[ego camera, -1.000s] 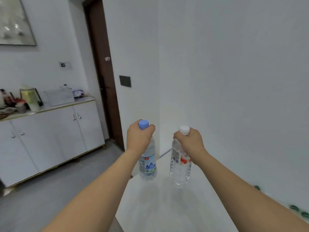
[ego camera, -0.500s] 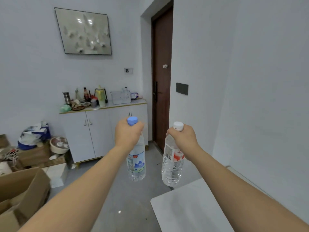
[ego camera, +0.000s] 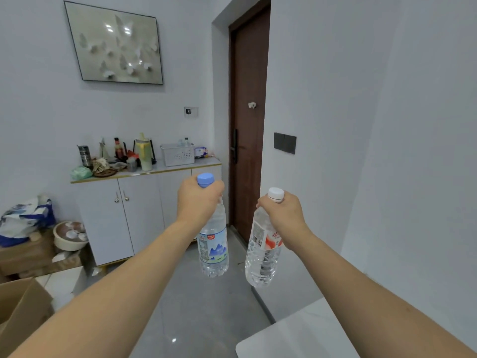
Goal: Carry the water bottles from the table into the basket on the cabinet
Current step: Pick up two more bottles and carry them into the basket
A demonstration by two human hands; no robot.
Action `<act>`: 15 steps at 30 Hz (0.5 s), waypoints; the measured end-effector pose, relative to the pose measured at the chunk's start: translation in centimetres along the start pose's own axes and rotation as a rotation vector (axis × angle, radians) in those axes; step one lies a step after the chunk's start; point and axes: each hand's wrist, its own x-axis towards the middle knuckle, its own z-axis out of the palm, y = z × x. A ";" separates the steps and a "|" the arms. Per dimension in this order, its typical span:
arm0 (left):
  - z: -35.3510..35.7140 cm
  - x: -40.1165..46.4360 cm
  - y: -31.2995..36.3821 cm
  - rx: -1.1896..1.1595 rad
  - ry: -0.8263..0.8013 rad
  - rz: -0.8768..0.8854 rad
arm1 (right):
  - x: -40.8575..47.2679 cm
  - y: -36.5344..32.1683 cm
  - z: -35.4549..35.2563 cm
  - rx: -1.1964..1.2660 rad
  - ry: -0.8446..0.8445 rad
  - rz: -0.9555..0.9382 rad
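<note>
My left hand (ego camera: 197, 200) grips the neck of a clear water bottle with a blue cap and a blue mountain label (ego camera: 213, 244), held upright in the air. My right hand (ego camera: 285, 215) holds a second clear bottle with a white cap and a red-and-white label (ego camera: 262, 257), tilted slightly. Both hang above the grey floor. The white basket (ego camera: 178, 155) stands on the white cabinet (ego camera: 144, 210) across the room, with a bottle or two showing above its rim. A corner of the white table (ego camera: 291, 339) lies at the lower right.
The cabinet top carries a kettle (ego camera: 145, 155), jars, a steel cup (ego camera: 84, 156) and clutter left of the basket. A brown door (ego camera: 247, 125) stands to its right. Cardboard boxes (ego camera: 20, 306), a bowl (ego camera: 71, 235) and a bag (ego camera: 25, 218) crowd the floor at left.
Over the last second both bottles have left the table and now hang over the floor. The view has swung left onto the cabinet and basket, which look nearer.
</note>
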 end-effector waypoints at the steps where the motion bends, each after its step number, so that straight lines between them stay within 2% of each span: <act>1: 0.4 0.9 -0.5 -0.001 -0.007 -0.005 | 1.0 0.3 0.5 0.000 0.000 0.002; 15: 7.1 20.8 -7.7 0.020 0.004 0.017 | 21.8 4.4 9.1 0.005 0.019 -0.041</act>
